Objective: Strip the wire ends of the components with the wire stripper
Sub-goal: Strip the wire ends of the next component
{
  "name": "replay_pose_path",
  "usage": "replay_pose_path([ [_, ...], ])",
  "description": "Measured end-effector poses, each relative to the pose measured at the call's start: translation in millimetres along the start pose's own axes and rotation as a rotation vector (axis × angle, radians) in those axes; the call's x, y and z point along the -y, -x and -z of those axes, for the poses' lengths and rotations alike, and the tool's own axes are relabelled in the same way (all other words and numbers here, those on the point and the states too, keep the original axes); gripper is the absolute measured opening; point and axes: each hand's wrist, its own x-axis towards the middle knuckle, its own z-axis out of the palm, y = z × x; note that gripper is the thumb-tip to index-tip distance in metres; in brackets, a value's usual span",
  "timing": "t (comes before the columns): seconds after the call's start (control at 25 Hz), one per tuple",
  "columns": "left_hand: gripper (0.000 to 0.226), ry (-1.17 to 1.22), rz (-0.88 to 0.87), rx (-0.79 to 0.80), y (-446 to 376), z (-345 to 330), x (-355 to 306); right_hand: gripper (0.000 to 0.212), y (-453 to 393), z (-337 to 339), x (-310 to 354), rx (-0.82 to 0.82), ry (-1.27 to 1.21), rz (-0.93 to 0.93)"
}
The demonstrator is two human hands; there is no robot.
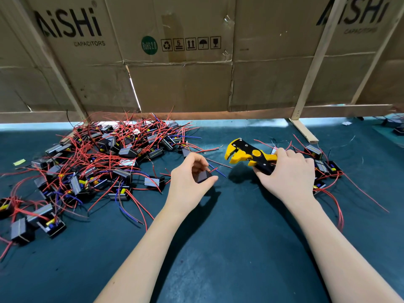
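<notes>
Two hands meet over the table (218, 237): the left hand (190, 178) pinches a dark component (204, 176), its red and blue wire ends (218, 171) pointing right toward the wire stripper (249, 157), apparently open-mouthed, gripped by the right hand (288, 171). Its long axis runs leftward at the wires. No containers; a loose pile of components (105, 158) lies left.

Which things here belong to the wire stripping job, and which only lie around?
Job: wire stripper in right hand; component in left hand; component pile.
Lying about: cardboard boxes; yellow scrap.
</notes>
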Motion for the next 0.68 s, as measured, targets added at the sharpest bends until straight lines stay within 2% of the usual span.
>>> replay_pose_path([
  [0.32,0.031,0.03,-0.007,-0.079,0,0,-1,0.058,3,1,6,0.026,-0.03,0.06],
  [0.68,0.033,0.045,-0.012,-0.063,2,-2,-1,0.056,6,0,12,0.054,-0.041,0.089],
])
